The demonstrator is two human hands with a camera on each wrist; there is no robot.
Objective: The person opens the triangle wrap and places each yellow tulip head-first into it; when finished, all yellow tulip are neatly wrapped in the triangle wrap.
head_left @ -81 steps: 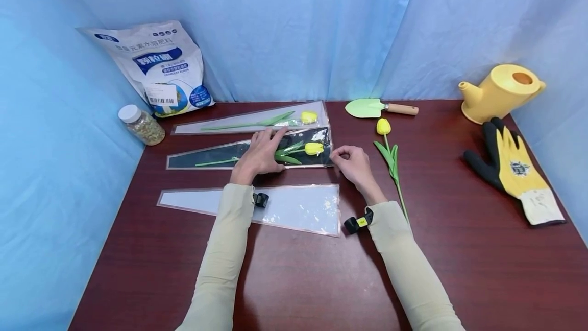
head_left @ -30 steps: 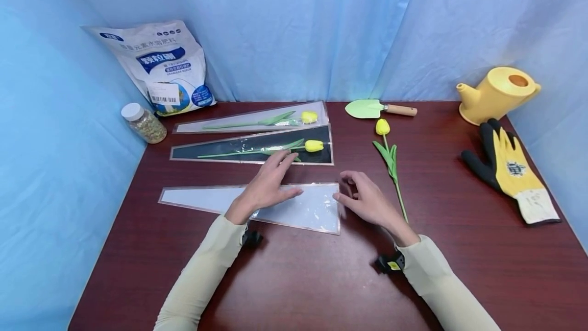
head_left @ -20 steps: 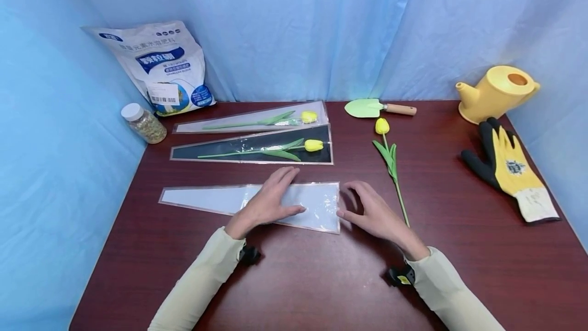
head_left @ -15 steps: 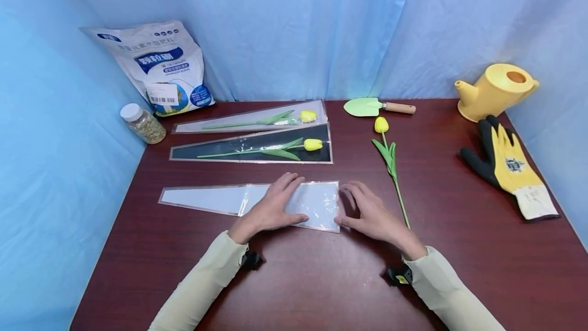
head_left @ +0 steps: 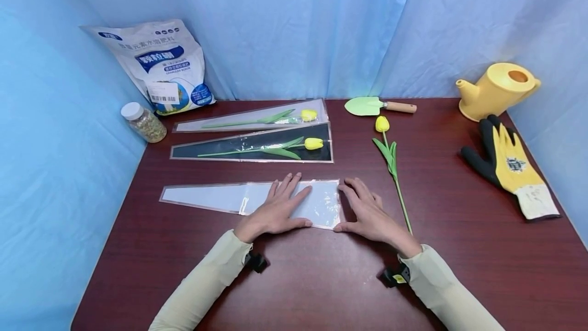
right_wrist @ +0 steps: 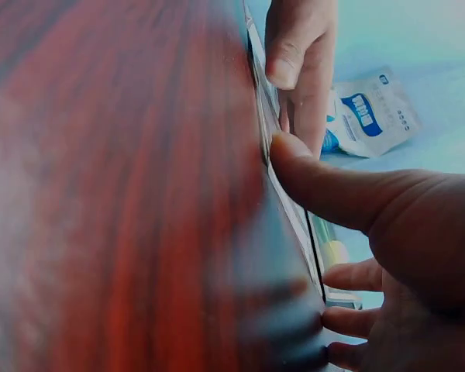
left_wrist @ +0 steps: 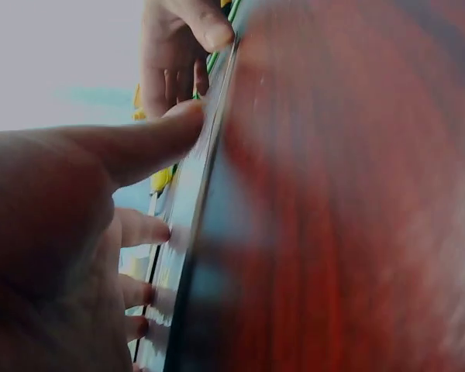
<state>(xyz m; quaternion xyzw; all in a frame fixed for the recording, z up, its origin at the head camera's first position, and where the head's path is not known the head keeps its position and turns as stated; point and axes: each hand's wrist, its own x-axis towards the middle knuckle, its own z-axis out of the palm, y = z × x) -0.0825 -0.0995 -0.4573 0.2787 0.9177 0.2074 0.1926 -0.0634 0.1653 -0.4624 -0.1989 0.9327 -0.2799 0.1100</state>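
Observation:
A white tapered flower sleeve [head_left: 202,198] with a clear film front lies flat before me, its wide end to the right. My left hand [head_left: 277,211] rests on its wide half, fingers spread and thumb near the front edge. At the wide end, my right hand [head_left: 372,218] touches the edge with thumb at the front corner and fingertips near the back corner. Behind lies a black sleeve [head_left: 206,152] with a yellow tulip [head_left: 314,143] inside. A pale sleeve [head_left: 188,126] holding another tulip [head_left: 309,115] lies beyond it. To the right is a loose tulip [head_left: 391,160].
A fertilizer bag [head_left: 158,68] and a lidded jar [head_left: 149,125] stand at the back left. A green trowel [head_left: 364,106] lies at the back. On the right are a yellow watering can [head_left: 493,93] and a yellow-black glove [head_left: 512,165]. Blue curtains [head_left: 294,29] enclose the table.
Both hands have left the black sleeve and come forward to the white one. The left hand has settled flat on it, while the right has moved to its wide end.

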